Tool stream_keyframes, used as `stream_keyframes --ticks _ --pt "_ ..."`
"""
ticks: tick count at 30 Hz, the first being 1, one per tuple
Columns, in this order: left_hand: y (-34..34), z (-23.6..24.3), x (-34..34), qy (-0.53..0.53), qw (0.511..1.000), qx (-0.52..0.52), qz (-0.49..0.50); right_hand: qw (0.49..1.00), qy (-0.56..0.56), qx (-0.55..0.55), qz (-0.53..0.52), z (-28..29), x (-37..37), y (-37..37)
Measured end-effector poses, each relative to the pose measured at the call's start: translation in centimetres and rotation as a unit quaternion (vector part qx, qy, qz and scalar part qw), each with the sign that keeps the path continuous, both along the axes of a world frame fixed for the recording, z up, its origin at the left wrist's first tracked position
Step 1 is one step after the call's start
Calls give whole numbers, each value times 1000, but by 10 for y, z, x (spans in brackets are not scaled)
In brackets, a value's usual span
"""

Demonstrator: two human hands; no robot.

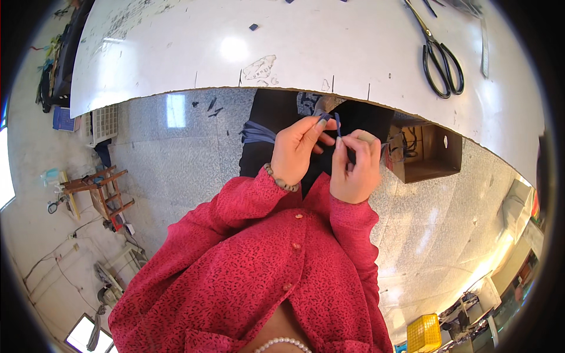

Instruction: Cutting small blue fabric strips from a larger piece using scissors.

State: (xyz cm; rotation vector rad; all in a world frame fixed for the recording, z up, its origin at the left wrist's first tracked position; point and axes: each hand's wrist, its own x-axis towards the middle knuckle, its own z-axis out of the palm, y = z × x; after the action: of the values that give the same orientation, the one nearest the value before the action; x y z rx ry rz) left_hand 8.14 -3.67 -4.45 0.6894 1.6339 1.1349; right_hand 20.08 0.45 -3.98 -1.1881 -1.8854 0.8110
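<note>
Above my lap, close to the table's front edge, my left hand [297, 147] pinches a narrow dark blue fabric strip [338, 122] between thumb and forefinger. The lower part of that strip is pinched by my right hand [358, 167], just to the right. The strip bends in a small loop between the fingertips; its exact folds are too small to make out. A bundle of blue-grey fabric strips [257, 133] lies across my left thigh, beside my left hand.
Ahead is a white table [176, 65] with black-handled scissors [444, 67] at the right and a small dark scrap [253, 27]. An open cardboard box [432, 156] with strips stands below, right of my legs. Dark scraps [215, 110] lie on the floor; a wooden stool [103, 191] stands left.
</note>
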Motion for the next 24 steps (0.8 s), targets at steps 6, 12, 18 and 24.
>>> stream_keyframes --ticks 6,12,18,24 --pt "6 -10 15 -137 979 102 114 996 -15 91 -4 -13 -19 -1" --pt "6 -16 18 -228 958 92 147 994 -33 106 -9 -19 -20 -3" --pt "6 -18 17 -306 936 63 165 994 -25 110 3 -18 -19 -4" --pt "5 -18 19 -354 918 67 168 992 -64 111 8 -17 -19 -4"
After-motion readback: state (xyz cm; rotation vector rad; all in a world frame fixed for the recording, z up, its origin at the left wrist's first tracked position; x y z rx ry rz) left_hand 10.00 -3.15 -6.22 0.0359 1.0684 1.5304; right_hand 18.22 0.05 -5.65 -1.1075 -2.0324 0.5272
